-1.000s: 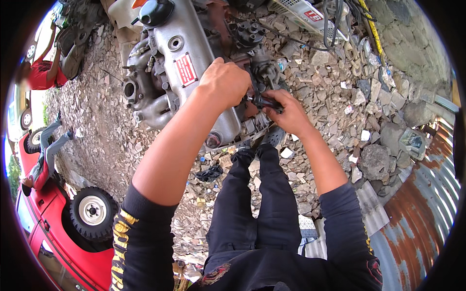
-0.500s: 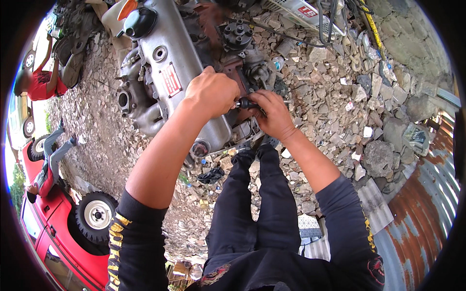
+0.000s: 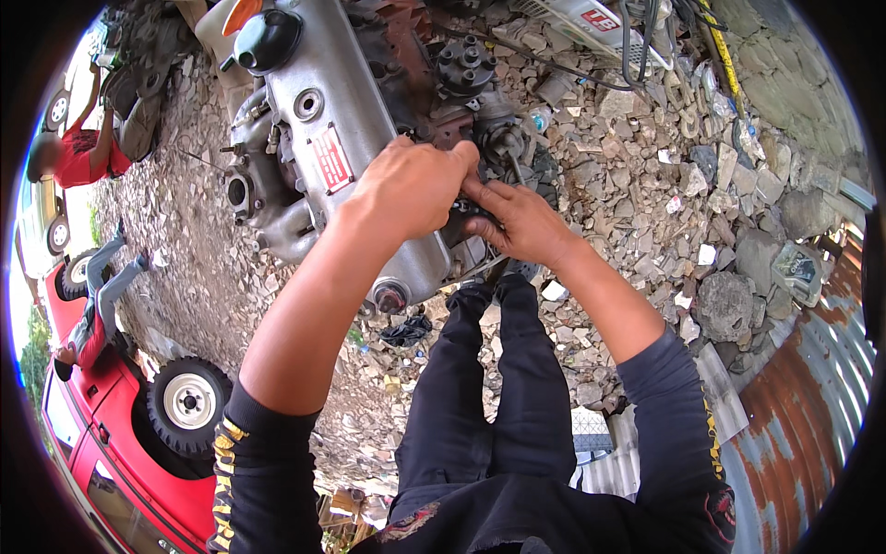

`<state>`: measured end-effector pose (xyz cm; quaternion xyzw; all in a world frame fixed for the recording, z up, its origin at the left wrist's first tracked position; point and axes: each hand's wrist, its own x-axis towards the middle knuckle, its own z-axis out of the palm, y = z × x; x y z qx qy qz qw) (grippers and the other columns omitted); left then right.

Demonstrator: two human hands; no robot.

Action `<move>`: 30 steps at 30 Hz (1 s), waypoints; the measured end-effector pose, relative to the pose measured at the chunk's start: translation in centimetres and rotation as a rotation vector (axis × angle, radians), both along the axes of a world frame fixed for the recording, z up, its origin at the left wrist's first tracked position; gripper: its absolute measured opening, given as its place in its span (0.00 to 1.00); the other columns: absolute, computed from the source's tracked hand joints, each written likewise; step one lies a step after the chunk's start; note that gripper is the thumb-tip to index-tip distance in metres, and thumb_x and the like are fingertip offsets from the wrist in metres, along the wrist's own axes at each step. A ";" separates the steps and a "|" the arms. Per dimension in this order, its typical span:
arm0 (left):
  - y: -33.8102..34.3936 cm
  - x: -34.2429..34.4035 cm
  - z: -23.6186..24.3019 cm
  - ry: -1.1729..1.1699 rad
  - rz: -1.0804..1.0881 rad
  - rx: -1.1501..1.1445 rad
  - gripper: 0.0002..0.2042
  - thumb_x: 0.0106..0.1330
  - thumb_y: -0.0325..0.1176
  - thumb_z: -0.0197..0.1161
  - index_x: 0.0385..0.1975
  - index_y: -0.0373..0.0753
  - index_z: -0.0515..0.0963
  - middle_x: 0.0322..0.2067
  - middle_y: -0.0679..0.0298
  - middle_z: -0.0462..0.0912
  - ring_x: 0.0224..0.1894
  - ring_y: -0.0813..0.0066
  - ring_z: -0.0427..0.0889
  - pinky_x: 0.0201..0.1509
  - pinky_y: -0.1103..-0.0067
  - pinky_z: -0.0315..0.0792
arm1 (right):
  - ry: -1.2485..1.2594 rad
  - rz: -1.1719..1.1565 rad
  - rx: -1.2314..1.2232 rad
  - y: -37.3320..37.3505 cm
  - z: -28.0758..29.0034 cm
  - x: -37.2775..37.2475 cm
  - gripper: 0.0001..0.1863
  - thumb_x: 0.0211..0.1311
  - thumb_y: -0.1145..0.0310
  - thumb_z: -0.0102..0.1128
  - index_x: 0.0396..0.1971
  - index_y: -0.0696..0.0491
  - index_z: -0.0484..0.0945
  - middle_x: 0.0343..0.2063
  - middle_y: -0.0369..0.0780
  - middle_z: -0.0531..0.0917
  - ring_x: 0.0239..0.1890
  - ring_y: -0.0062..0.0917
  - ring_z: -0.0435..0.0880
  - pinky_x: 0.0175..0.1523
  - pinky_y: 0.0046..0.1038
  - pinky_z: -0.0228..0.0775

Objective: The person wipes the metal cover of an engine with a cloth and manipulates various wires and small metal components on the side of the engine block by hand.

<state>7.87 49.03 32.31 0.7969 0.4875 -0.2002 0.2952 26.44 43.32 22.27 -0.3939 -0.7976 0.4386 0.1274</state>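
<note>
A silver engine cover [image 3: 337, 111] with a red-and-white label slants before me, part of a greasy engine block. My left hand [image 3: 415, 189] is curled at the cover's near right edge, its knuckles up and its fingertips hidden. Right beside it, my right hand [image 3: 526, 224] has its fingers bent in so that they meet the left thumb. Between and under the two hands is a small dark piece, mostly covered, whose kind I cannot make out. A black cap [image 3: 268, 42] sits at the far end of the cover, and a distributor cap [image 3: 464, 66] stands beyond my hands.
Broken stones [image 3: 618, 222] cover the ground around the engine. A white crate [image 3: 577, 23] and black cables lie at the far right. Rusty corrugated sheets [image 3: 794, 406] lie at the right. At the left are a red vehicle [image 3: 120, 462] and two other people, one in red [image 3: 88, 157].
My hands have come closer together, the right fingers now touching the left thumb. The black, metal-tipped piece seen at my right fingers is now mostly hidden. The view has shifted slightly.
</note>
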 end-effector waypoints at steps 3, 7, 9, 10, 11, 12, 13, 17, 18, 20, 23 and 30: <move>-0.3 -1.5 2.1 -0.514 0.235 0.280 0.11 0.62 0.30 0.61 0.44 0.40 0.77 0.38 0.56 0.84 0.45 0.60 0.82 0.52 0.69 0.71 | 0.001 -0.049 0.054 -0.3 -0.4 -0.4 0.22 0.67 0.53 0.53 0.55 0.49 0.72 0.41 0.44 0.79 0.39 0.44 0.80 0.42 0.40 0.74; -3.1 -6.4 0.3 -1.113 0.993 0.635 0.10 0.69 0.22 0.54 0.48 0.35 0.74 0.46 0.60 0.80 0.48 0.76 0.78 0.53 0.80 0.72 | 0.075 -0.239 -0.034 -2.0 -1.4 -0.6 0.20 0.66 0.56 0.55 0.53 0.50 0.73 0.40 0.44 0.79 0.39 0.45 0.80 0.43 0.40 0.74; -4.8 -10.6 -1.6 -1.048 1.133 0.801 0.10 0.70 0.23 0.52 0.49 0.35 0.72 0.46 0.61 0.78 0.47 0.78 0.76 0.51 0.82 0.71 | 0.076 -0.259 -0.084 -2.2 -0.2 -2.1 0.19 0.66 0.58 0.56 0.52 0.52 0.73 0.39 0.45 0.79 0.40 0.47 0.80 0.44 0.41 0.74; -5.7 -12.5 -3.7 -0.950 1.153 0.882 0.10 0.70 0.23 0.51 0.49 0.36 0.73 0.46 0.62 0.78 0.46 0.79 0.76 0.51 0.82 0.71 | 0.078 -0.267 -0.051 -2.2 -0.4 -2.3 0.18 0.66 0.59 0.56 0.52 0.52 0.73 0.38 0.46 0.79 0.40 0.47 0.80 0.43 0.41 0.74; -6.7 -13.5 -5.4 -0.870 1.218 0.849 0.10 0.71 0.25 0.51 0.50 0.37 0.73 0.45 0.63 0.78 0.47 0.79 0.75 0.52 0.81 0.70 | 0.080 -0.276 -0.018 -2.4 -0.8 -2.5 0.18 0.66 0.59 0.56 0.51 0.53 0.73 0.37 0.47 0.79 0.40 0.48 0.80 0.43 0.42 0.74; -7.7 -14.2 -7.1 -0.790 1.281 0.813 0.11 0.71 0.26 0.51 0.50 0.38 0.73 0.45 0.63 0.77 0.47 0.78 0.75 0.52 0.80 0.70 | 0.082 -0.285 0.013 -2.5 -1.0 -2.7 0.17 0.66 0.60 0.55 0.50 0.54 0.72 0.36 0.48 0.80 0.40 0.48 0.80 0.43 0.42 0.73; -8.3 -14.1 -8.5 -0.663 1.262 0.806 0.12 0.71 0.28 0.51 0.51 0.39 0.74 0.44 0.63 0.77 0.50 0.77 0.73 0.55 0.78 0.69 | 0.061 -0.289 0.013 -2.3 -0.7 -2.7 0.16 0.67 0.61 0.55 0.49 0.55 0.72 0.36 0.49 0.80 0.40 0.49 0.80 0.42 0.43 0.73; -9.3 -15.3 -11.4 -0.252 0.877 0.842 0.20 0.68 0.35 0.50 0.59 0.42 0.71 0.60 0.60 0.70 0.61 0.58 0.69 0.65 0.66 0.59 | -0.011 -0.304 -0.031 -2.6 -0.3 -3.2 0.14 0.67 0.62 0.53 0.45 0.56 0.69 0.35 0.51 0.80 0.39 0.52 0.79 0.40 0.46 0.72; -9.0 -15.1 -11.4 -0.242 0.877 0.822 0.19 0.68 0.35 0.49 0.59 0.43 0.71 0.60 0.61 0.70 0.61 0.59 0.69 0.65 0.65 0.59 | -0.033 -0.312 -0.042 -2.7 -0.2 -3.1 0.13 0.67 0.63 0.53 0.44 0.56 0.68 0.36 0.51 0.80 0.38 0.53 0.79 0.40 0.47 0.72; -8.7 -14.7 -11.2 -0.220 0.875 0.783 0.19 0.69 0.36 0.47 0.58 0.45 0.72 0.60 0.61 0.70 0.62 0.60 0.68 0.65 0.65 0.59 | -0.052 -0.338 -0.052 -2.9 0.1 -3.2 0.13 0.68 0.63 0.52 0.44 0.56 0.68 0.35 0.52 0.79 0.38 0.54 0.78 0.40 0.48 0.71; -8.5 -15.5 -11.0 -0.218 0.808 0.795 0.19 0.68 0.35 0.47 0.58 0.46 0.72 0.59 0.60 0.70 0.61 0.58 0.68 0.63 0.64 0.60 | -0.068 -0.355 -0.093 -2.8 0.5 -3.6 0.12 0.68 0.64 0.51 0.45 0.56 0.67 0.35 0.55 0.79 0.38 0.56 0.77 0.39 0.49 0.70; -8.5 -15.0 -10.7 -0.199 0.813 0.810 0.18 0.67 0.35 0.47 0.56 0.46 0.72 0.59 0.59 0.70 0.61 0.57 0.67 0.64 0.64 0.58 | -0.049 -0.406 -0.120 -3.2 0.4 -3.9 0.13 0.68 0.64 0.51 0.47 0.54 0.66 0.36 0.56 0.79 0.37 0.57 0.77 0.40 0.51 0.70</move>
